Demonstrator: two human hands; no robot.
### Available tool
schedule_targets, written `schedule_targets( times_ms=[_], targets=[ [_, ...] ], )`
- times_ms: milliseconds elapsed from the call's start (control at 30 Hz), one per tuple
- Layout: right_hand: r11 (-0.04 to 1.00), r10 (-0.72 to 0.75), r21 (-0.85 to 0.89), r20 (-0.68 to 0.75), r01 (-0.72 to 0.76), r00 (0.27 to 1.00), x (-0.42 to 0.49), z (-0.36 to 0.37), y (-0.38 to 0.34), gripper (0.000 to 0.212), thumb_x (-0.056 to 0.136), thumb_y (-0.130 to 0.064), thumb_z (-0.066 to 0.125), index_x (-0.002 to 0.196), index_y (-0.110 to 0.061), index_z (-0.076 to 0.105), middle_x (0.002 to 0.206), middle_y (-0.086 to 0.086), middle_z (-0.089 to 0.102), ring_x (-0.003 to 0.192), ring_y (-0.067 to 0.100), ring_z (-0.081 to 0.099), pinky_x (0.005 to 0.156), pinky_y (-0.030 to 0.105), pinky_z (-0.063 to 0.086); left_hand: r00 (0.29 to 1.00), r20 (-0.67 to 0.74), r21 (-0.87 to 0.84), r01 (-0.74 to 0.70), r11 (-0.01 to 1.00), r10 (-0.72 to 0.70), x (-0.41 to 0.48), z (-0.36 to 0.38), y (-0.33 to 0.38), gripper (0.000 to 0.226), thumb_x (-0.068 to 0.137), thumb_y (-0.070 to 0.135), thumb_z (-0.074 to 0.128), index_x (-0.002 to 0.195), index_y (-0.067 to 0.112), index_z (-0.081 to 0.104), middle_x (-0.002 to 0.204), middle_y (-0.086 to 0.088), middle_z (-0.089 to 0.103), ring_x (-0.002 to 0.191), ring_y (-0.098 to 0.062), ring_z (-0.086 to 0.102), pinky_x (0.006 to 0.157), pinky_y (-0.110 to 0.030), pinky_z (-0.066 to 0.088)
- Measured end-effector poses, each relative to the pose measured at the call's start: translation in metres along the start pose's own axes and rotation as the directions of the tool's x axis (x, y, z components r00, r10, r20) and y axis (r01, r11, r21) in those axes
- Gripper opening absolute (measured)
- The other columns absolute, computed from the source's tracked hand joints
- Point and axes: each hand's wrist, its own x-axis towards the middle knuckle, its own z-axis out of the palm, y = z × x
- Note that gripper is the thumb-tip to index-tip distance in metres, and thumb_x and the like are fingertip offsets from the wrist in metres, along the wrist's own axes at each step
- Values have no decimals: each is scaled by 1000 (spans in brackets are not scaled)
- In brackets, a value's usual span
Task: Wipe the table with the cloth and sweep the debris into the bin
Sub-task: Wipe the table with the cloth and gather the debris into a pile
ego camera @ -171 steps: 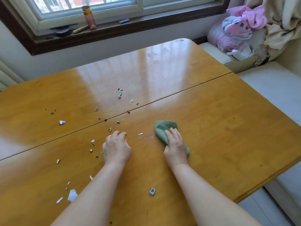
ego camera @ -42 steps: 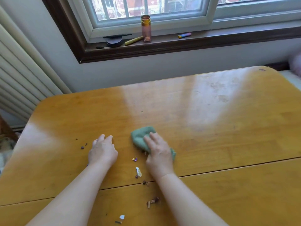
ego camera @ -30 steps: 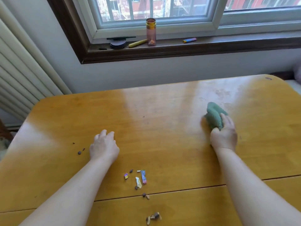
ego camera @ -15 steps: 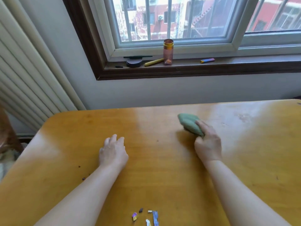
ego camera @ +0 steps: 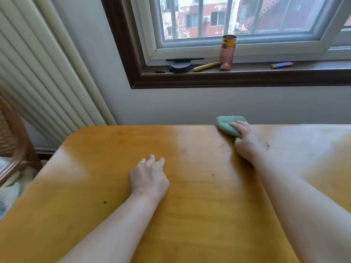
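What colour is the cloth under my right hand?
The cloth is muted green, clearest in the head view.

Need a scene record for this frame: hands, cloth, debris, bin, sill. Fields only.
left hand: rests on the glossy yellow wooden table, holds nothing
right hand: presses the bunched green cloth at the table's far edge
debris: small dark specks on the table
bin: not in view
sill: pink bottle with gold cap, yellow pen
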Motion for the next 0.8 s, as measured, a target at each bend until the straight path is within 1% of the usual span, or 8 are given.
schedule_targets(
  times_ms=[67,200,300,433,500,600,700,800],
  targets=[
    [985,-166,48,71,163,984,-18,21,-32,53,82,-2,46,128,-27,49,147,-2,37,137,19,28,113,27,15,1000,20,-31,-8,999,9,1,-1,-5,47,95,18,35,139,34,41,152,5,32,139,-18,33,103,-33,40],
    [898,-439,129,211,420,873,-83,35,-65,56,78,1,49,125,-28,53,144,-5,42,137,14,31,112,21,15,991,133,-166,44,985,-22,-4,-11,-21,47,93,16,37,137,30,44,152,10,31,138,-15,33,106,-33,36],
    [846,-531,215,269,488,804,-144,28,-73,62,73,3,47,125,-30,53,144,-6,42,138,9,27,111,16,9,991,131,-232,68,970,-38,-27,-20,-30,43,93,17,38,133,27,50,148,6,39,135,-18,37,106,-34,37],
    [802,-584,370,322,468,745,-230,22,-78,65,68,4,43,123,-29,56,141,-6,46,136,6,29,113,16,11,991,124,-173,78,982,-57,-73,-26,-49,43,93,16,38,134,26,49,149,5,37,138,-16,28,108,-37,34],
    [807,-529,478,322,347,785,-256,12,-79,66,65,7,40,118,-27,60,136,-6,51,133,6,36,113,15,16,985,144,-166,119,979,-96,-93,-33,-57,44,94,16,37,135,27,47,149,6,36,138,-17,27,107,-38,35],
    [824,-264,550,153,140,952,-250,-20,-60,67,63,19,41,112,-20,64,128,-2,55,126,12,46,113,23,26,969,209,-135,165,977,-134,-119,-43,-66,45,96,16,34,140,26,41,152,6,30,138,-19,27,105,-37,35],
    [934,-7,357,18,1,1000,-245,-46,-25,59,73,15,45,122,-17,57,137,3,49,132,19,39,112,24,22,948,276,-97,191,977,-157,-149,-45,-79,46,97,17,34,142,24,37,153,5,27,136,-20,28,102,-36,37],
    [986,-26,164,82,13,996,-277,-29,-26,59,76,9,47,128,-17,51,145,5,40,139,22,27,116,30,16,932,315,-92,216,972,-177,-176,-44,-93,44,97,18,34,141,21,37,153,2,27,135,-22,29,100,-36,38]
  ],
)
